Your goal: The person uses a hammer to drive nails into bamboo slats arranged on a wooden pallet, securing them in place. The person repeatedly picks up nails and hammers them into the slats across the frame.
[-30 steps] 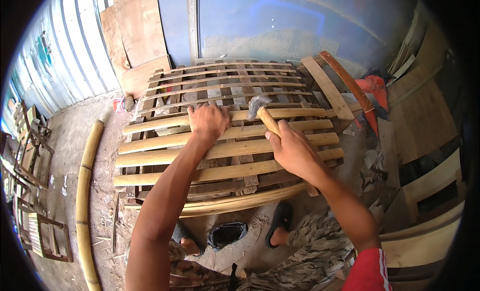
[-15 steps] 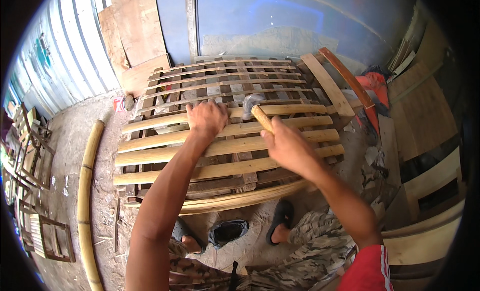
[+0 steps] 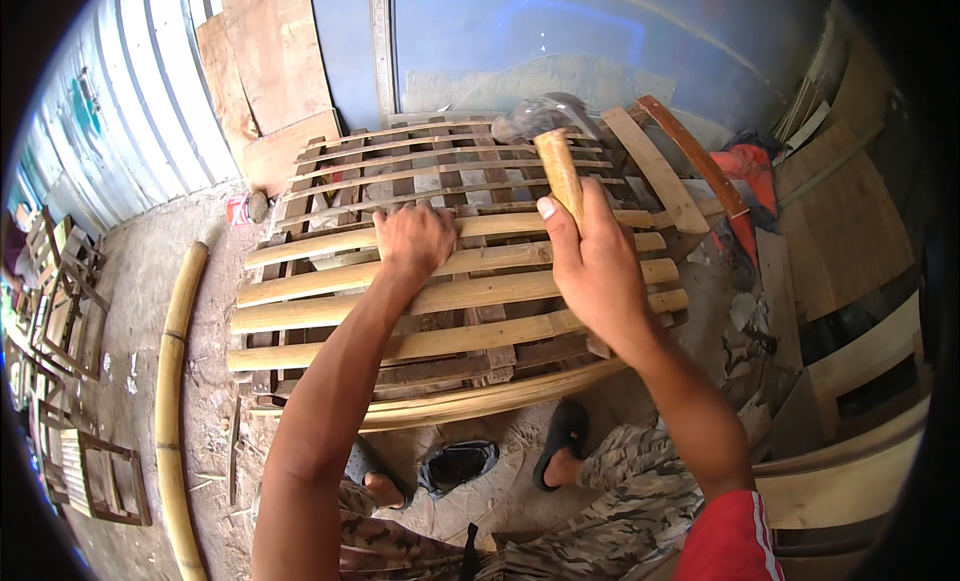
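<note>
My right hand (image 3: 597,266) grips the wooden handle of a hammer (image 3: 556,151), raised so its grey metal head blurs above the slats. My left hand (image 3: 412,238) is closed, with its fingers pressed on a pale bamboo slat (image 3: 480,226) of a slatted frame (image 3: 330,321); whether it pinches something small is hidden. The frame's light bamboo slats lie across darker wooden slats on the ground in front of me.
A long bamboo pole (image 3: 172,381) lies on the dirt floor at left. Corrugated metal wall (image 3: 130,111) and plywood boards (image 3: 262,71) stand behind. Wooden planks (image 3: 655,171) and orange cloth (image 3: 745,166) lie right. Small wooden frames (image 3: 60,301) stack far left. My sandalled feet (image 3: 565,446) are below.
My right hand has lifted the hammer up and away from the slats, the head rising toward the far side. My left hand stays on the same slat.
</note>
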Demonstrator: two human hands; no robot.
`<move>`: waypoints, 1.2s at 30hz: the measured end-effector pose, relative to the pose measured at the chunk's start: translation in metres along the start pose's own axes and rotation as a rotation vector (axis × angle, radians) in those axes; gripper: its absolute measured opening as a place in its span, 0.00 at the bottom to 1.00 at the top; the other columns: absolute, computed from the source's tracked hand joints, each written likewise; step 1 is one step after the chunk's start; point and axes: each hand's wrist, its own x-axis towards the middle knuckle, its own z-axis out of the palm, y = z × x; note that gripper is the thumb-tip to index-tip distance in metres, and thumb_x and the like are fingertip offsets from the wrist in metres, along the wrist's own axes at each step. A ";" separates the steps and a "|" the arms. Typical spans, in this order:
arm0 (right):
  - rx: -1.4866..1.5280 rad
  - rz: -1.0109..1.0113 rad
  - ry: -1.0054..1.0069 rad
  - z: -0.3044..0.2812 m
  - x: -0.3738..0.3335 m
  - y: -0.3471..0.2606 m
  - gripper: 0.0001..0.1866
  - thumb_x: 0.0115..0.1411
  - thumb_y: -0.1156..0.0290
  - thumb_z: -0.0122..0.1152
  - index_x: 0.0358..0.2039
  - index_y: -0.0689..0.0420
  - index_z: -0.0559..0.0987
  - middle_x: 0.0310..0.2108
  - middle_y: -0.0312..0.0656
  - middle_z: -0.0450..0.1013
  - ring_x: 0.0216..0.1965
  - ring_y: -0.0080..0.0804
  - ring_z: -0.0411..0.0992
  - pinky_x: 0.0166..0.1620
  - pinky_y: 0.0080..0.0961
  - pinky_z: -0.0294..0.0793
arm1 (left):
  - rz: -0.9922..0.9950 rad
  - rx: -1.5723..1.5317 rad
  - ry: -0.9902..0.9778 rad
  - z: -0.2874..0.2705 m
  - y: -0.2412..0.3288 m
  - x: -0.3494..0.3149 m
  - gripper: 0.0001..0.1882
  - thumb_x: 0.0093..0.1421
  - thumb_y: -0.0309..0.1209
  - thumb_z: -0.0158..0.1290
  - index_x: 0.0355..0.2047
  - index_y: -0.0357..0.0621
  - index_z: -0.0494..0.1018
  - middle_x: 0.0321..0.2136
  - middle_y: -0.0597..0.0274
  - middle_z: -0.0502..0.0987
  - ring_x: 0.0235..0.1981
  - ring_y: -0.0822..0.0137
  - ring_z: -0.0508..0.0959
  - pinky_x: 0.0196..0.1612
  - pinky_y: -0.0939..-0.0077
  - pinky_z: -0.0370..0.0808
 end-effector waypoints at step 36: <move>0.055 0.015 0.057 0.000 -0.001 -0.001 0.17 0.70 0.58 0.55 0.41 0.62 0.69 0.20 0.57 0.74 0.24 0.62 0.75 0.26 0.50 0.71 | 0.025 -0.017 0.017 0.006 -0.006 0.003 0.27 0.68 0.47 0.38 0.38 0.37 0.80 0.42 0.43 0.82 0.52 0.49 0.78 0.65 0.41 0.61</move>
